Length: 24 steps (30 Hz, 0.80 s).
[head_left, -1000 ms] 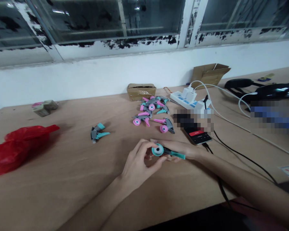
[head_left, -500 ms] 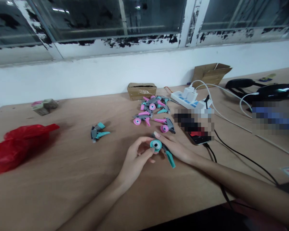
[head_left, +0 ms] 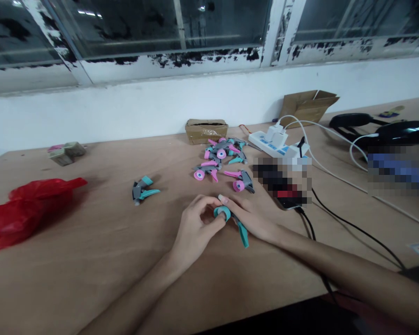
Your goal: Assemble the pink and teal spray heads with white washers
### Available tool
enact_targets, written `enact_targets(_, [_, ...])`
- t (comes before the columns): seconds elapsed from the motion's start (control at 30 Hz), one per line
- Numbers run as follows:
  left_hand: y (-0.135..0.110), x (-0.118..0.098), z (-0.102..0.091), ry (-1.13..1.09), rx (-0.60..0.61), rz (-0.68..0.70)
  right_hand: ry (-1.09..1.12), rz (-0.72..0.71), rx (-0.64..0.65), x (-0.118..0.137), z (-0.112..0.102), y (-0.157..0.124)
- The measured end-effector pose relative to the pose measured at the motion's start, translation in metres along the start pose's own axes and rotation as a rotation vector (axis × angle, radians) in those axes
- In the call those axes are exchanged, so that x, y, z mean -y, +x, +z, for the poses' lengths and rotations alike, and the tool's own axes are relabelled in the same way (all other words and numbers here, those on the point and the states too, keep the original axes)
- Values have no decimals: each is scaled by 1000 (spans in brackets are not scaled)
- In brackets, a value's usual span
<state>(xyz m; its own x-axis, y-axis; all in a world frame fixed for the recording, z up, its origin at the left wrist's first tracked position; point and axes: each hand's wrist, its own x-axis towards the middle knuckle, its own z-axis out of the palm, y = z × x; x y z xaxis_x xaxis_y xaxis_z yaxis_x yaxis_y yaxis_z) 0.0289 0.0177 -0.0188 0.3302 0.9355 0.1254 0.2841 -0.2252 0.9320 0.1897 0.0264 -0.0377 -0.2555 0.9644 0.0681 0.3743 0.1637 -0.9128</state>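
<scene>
The grey-and-teal plastic trigger spray head is between your two hands, over the near part of the pale brown wooden desk, as the head view shows. Your left hand pinches its round teal collar, fingers curled round the far side and thumb laid across the face; whether the thumb presses inside, I cannot tell. Your right hand clasps the spray head from the other side, thumb up beside the collar; its other fingers are mostly hidden.

A second ago the teal lever pointed out to your right and the collar's face was in plain sight. Now the lever points toward you, and your left thumb covers much of that face. This suggests you have passed from turning the piece to working at the collar, your right hand steadying it.

The things around you look unmoved. A second grey-and-teal spray head lies alone to the left. Beyond your hands sits a loose heap of pink, teal and grey plastic spray heads, with a single pink-and-grey spray head nearer you, beside a black phone, partly blurred.
</scene>
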Motion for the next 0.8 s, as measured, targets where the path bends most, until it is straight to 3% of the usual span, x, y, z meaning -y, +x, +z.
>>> enact_targets(0.2, [-1, -5, 5, -86, -17, -26, -62, -39, -57, 0, 2, -1])
enact_targets(0.47, [-1, -7, 10, 54, -128, 25, 4, -40, -49, -4, 6, 1])
enact_targets(0.8, [1, -4, 2, -21, -69, 10, -17, -84, -49, 0, 5, 1])
